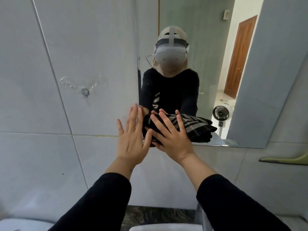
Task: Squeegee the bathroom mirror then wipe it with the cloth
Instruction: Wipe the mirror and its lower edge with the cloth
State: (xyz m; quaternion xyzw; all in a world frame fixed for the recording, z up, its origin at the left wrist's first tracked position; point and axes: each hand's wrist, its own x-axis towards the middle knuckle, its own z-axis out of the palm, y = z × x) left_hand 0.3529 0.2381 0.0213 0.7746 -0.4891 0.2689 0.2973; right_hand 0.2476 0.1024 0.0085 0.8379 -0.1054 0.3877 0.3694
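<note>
Mirror (pixel 191 22), checked cloth (pixel 196 129), no legible text

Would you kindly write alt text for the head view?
The right hand presses a dark plaid cloth flat against the mirror near its lower left corner. The left hand lies open on the tiled wall beside it.

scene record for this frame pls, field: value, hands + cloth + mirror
left hand: open, flat, fingers spread, at the mirror's lower left corner beside the cloth
right hand: open palm pressing the cloth, no closed grip
cloth: dark plaid, bunched, against the mirror's lower edge
mirror: wall-mounted, reflects the person
squeegee: not in view
stage: cloth wipe
</note>
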